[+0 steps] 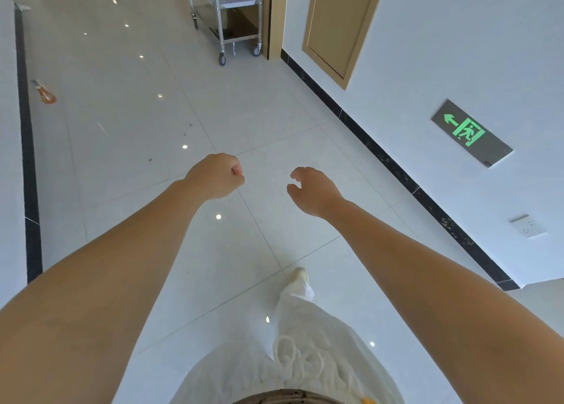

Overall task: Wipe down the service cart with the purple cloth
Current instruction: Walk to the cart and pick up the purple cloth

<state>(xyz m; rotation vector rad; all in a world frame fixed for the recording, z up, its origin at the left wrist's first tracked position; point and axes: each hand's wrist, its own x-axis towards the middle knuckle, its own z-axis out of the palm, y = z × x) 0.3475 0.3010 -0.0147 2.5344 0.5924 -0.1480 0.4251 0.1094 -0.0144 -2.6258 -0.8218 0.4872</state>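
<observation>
- Cart (232,16) stands far ahead, steel with wheels, just beside a wooden door frame (276,16).
- Well short of cart: left hand (218,176) clenched, empty; right hand (314,191) loosely curled, empty.
- Orange spray bottle (45,93) lies on the floor, far left of cart.

No words or numbers can be read anywhere. The one sign is an exit sign (471,132), a grey plate set low on the white wall (457,52), just above the dark skirting (378,156); it bears a glowing green arrow pointing left beside a green running figure in a doorway
</observation>
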